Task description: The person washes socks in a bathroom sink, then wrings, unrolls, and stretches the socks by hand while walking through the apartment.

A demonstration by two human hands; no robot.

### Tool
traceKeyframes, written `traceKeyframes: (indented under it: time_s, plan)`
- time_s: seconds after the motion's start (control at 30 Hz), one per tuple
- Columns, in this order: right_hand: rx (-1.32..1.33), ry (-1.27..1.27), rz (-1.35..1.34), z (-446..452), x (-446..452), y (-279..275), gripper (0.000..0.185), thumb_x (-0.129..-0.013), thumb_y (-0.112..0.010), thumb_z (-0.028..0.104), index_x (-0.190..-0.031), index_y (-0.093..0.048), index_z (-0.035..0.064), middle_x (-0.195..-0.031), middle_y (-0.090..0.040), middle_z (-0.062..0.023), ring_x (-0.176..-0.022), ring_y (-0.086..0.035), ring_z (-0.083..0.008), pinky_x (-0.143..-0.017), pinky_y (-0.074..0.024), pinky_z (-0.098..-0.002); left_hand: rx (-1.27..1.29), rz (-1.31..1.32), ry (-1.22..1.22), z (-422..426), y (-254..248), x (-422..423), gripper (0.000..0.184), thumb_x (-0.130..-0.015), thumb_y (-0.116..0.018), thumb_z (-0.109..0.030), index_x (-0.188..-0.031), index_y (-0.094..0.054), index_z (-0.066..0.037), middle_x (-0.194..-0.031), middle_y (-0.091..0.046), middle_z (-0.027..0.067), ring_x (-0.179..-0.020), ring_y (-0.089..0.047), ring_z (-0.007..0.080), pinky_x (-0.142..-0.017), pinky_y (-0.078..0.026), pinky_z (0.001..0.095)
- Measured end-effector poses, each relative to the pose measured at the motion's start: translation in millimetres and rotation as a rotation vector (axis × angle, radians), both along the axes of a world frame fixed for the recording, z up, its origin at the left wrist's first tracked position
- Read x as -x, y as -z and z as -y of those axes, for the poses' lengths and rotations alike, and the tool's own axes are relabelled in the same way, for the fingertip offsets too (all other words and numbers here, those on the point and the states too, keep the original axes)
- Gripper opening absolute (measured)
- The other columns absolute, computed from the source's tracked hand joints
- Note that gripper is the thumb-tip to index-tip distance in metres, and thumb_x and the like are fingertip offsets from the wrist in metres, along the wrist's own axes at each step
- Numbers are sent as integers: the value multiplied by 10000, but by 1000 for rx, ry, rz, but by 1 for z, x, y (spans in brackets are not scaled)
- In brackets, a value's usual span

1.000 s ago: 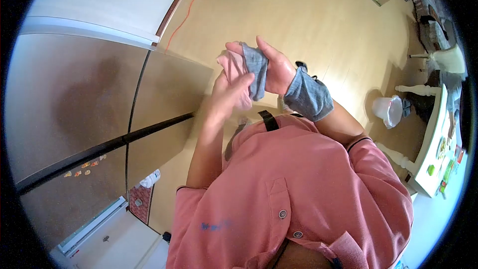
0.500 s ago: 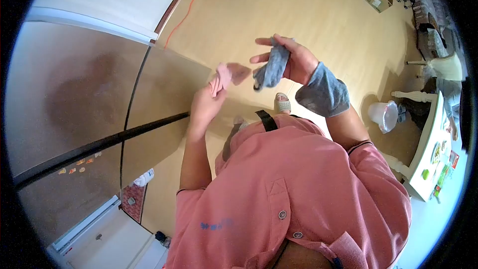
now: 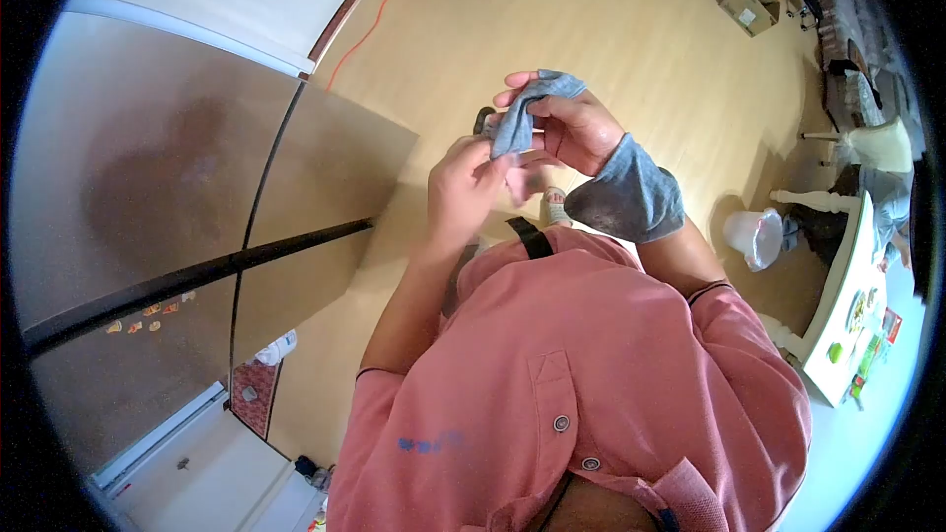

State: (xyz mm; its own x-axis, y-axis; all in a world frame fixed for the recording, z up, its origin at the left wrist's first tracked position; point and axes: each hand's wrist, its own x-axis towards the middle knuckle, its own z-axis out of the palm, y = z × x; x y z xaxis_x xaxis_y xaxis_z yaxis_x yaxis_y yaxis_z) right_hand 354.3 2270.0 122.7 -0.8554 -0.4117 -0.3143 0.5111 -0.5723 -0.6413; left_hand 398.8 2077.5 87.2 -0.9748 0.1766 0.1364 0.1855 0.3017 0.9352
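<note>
Head view, sole view. Holding a grey cloth (image 3: pixel 517 123) in the upper middle of the frame, above the belt (image 3: pixel 529 236) and in front of the pale floor (image 3: pixel 434 30). Gripping it toward its upper-right end with the right hand (image 3: pixel 583 130): pressing the thumb over the near face, backing it with the fingers, letting some fingertips poke out past the upper-left edge. Curling the left hand (image 3: pixel 463 185) at the lower-left end, apparently touching it there. Closing that same hand, by the look of it, on a pink cloth (image 3: pixel 529 180), dangling just under the grey one. Blurring at this spot; cannot tell the exact place of the pinch.

Key relation: bridging the gap between both hands with the grey cloth, slanting its long axis from upper right to lower left. Lying nearer the right hand at the top, nearer the left hand at the bottom. Hanging pink cloth to the right of the left hand and below the right; cannot tell whether touching the grey.

Wearing a grey wrap (image 3: pixel 631 197) around the right wrist, right of centre. Also noting: brown cabinet (image 3: pixel 158 167) filling the left side, white bin (image 3: pixel 754 239) standing at right, white table (image 3: pixel 820 360) sitting at lower right.
</note>
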Motion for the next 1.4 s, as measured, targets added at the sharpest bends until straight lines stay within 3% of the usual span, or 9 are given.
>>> traceKeyframes:
  time_s: [0.17,0.3,0.33,0.57,0.77,0.93,1.07,1.3,1.4]
  plan:
    - [-482,132,-15,-3,5,21,194,-866,-606,97,-1050,-628,38,-918,-658,-51,-723,-591,-153,-602,-507,-283,11,160,-44,14,-3,0,147,-891,-655,-120,-978,-656,-2,-667,-609,55,-539,-567,105,-487,-450,250]
    - [-544,-74,8,-19,3,26,224,-859,-720,253,-856,-647,42,-643,-558,9,-487,-433,-64,-405,-262,-191,-307,399,-31,24,-8,5,123,-907,-611,-133,-905,-636,-13,-608,-583,33,-468,-563,134,-402,-446,285]
    - [-529,-102,21,-22,4,28,312,-858,-719,339,-746,-608,69,-567,-489,32,-428,-345,-47,-380,-228,-201,-234,504,-185,23,-17,-2,219,-938,-622,-168,-987,-669,40,-577,-511,-38,-480,-448,26,-463,-357,200]
    - [-520,-55,56,-34,-1,44,267,-889,-677,337,-851,-629,77,-661,-544,16,-502,-435,-62,-429,-306,-212,-521,490,-164,34,-8,4,214,-964,-578,-183,-952,-641,22,-722,-588,-19,-609,-514,39,-547,-415,200]
    - [-321,-140,-345,20,-30,34,283,-858,-718,200,-1094,-642,64,-949,-649,11,-923,-585,-99,-816,-484,-266,-759,576,-131,15,-1,-3,251,-965,-569,-168,-1105,-619,34,-972,-647,50,-858,-592,98,-779,-486,251]
    - [-461,-89,-288,11,-21,37,223,-910,-657,173,-1059,-649,8,-929,-668,-19,-848,-605,-94,-796,-495,-255,-404,561,-68,20,-23,-12,285,-954,-569,-149,-1185,-593,16,-1018,-692,136,-921,-665,153,-721,-527,269]
    - [-494,-73,-147,0,-15,34,295,-954,-597,290,-1028,-671,14,-861,-665,-8,-738,-588,-87,-685,-495,-242,546,-247,-78,45,4,-7,318,-851,-651,-83,-1160,-606,-26,-1055,-663,172,-758,-676,215,-742,-522,333]
    - [-380,-343,-21,7,-16,11,360,-955,-580,359,-1017,-662,14,-838,-650,-9,-732,-591,-92,-702,-500,-253,-322,491,71,16,-22,2,298,-888,-680,-137,-1139,-616,12,-933,-658,50,-663,-543,58,-580,-453,209]
    - [-385,-422,-239,-3,-9,22,316,-933,-627,287,-1058,-640,-3,-919,-660,-27,-855,-601,-94,-794,-492,-260,-368,569,25,29,-8,6,202,-881,-680,-131,-1026,-652,8,-768,-615,-4,-613,-522,30,-499,-396,184]
